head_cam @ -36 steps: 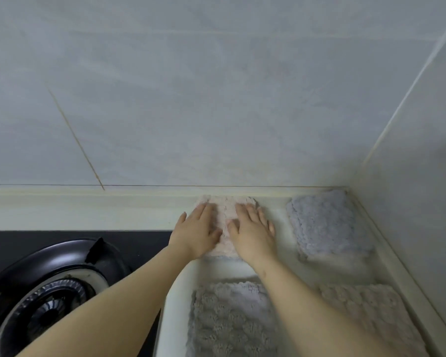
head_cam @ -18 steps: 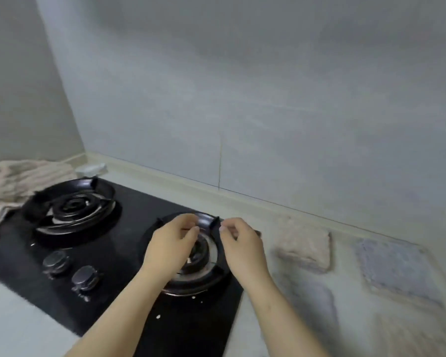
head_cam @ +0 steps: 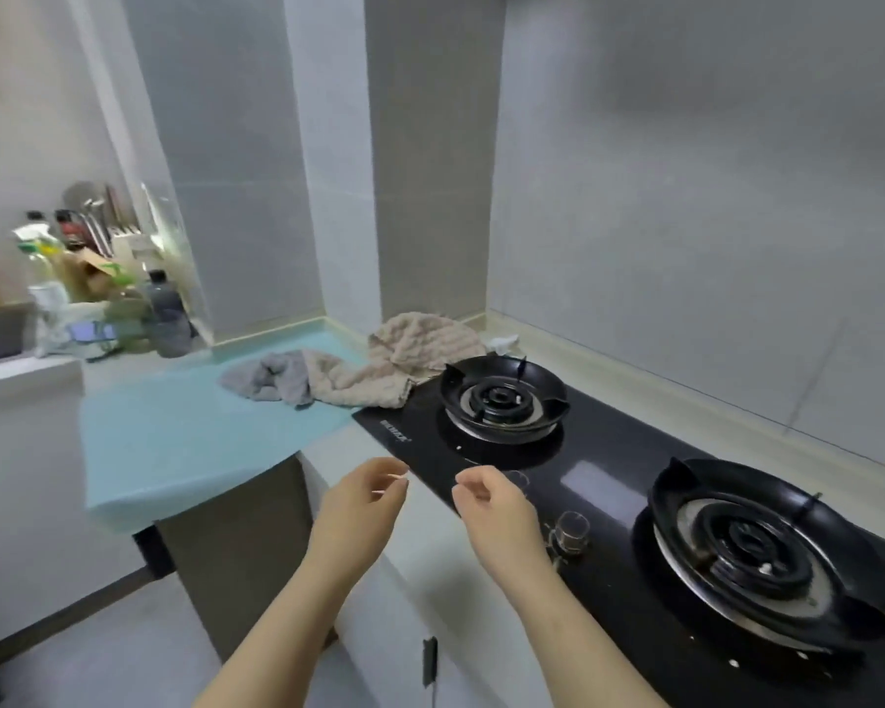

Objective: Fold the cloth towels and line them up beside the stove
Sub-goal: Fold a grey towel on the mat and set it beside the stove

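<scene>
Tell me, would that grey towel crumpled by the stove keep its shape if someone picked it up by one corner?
Probably not. The grey towel lies in soft, bunched folds on the blue countertop, so it would likely hang limp. Its fluffy weave suggests it is light and easy to grip. It touches the beige towel, which might drag along.

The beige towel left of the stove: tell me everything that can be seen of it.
The beige towel is unfolded, a crumpled heap of waffle-textured cloth. It lies on the counter at the stove's far left corner, one edge seemingly lapping onto the black glass beside the far burner. Its left end lies against a crumpled grey towel on the light blue countertop. Neither hand touches it.
</scene>
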